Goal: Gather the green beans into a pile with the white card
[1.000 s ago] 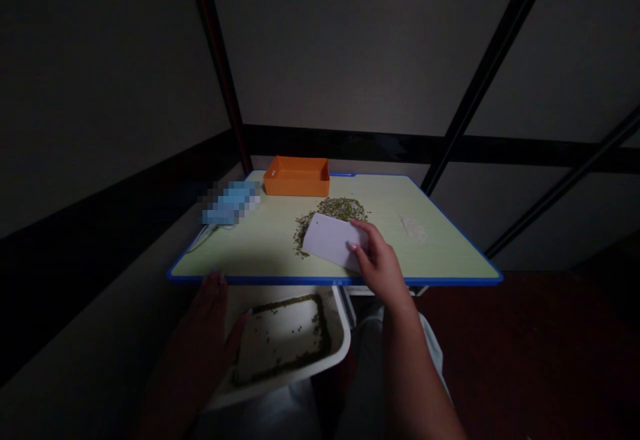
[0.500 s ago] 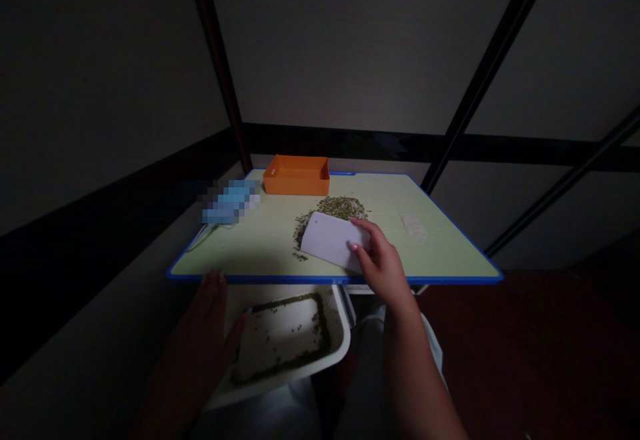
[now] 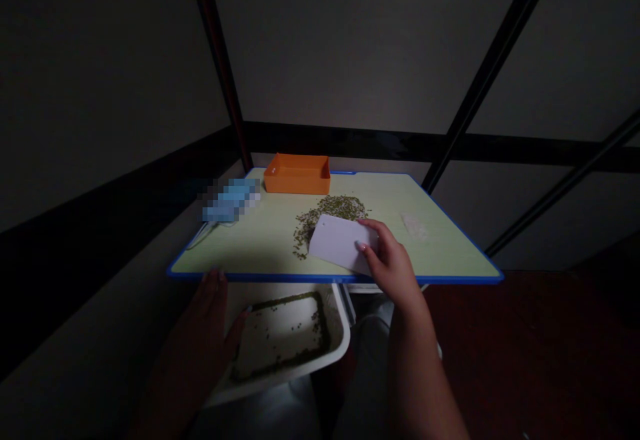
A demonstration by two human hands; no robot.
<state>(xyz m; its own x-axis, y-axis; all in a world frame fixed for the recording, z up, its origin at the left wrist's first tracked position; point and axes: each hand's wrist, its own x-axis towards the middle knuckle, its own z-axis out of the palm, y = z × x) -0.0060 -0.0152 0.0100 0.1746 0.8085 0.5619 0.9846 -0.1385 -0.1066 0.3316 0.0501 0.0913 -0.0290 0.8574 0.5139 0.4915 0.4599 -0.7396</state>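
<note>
My right hand [image 3: 393, 260] grips a flat white scraper [image 3: 341, 243] with a small hole in one corner, thumb on top. The scraper is tilted on the pale green, blue-edged tabletop [image 3: 450, 253], right beside a spread of small green beans or seeds [image 3: 335, 208]. Below the front edge sits a white tub [image 3: 345, 333], with more green grains lining its floor edges. My left hand [image 3: 205, 333] is in shadow over the tub's left side, fingers stretched toward the table edge and thumb apart, over the tub.
An orange open box [image 3: 297, 175] stands at the back left of the table. A blurred-out blue item [image 3: 231, 200] with a white cord lies at the left edge. A small pale patch [image 3: 414, 225] lies on the right. Walls stand close behind and to the left.
My right hand has shifted slightly right with the scraper, away from the left end of the green grains, uncovering some of them. My left hand stays in place.
</note>
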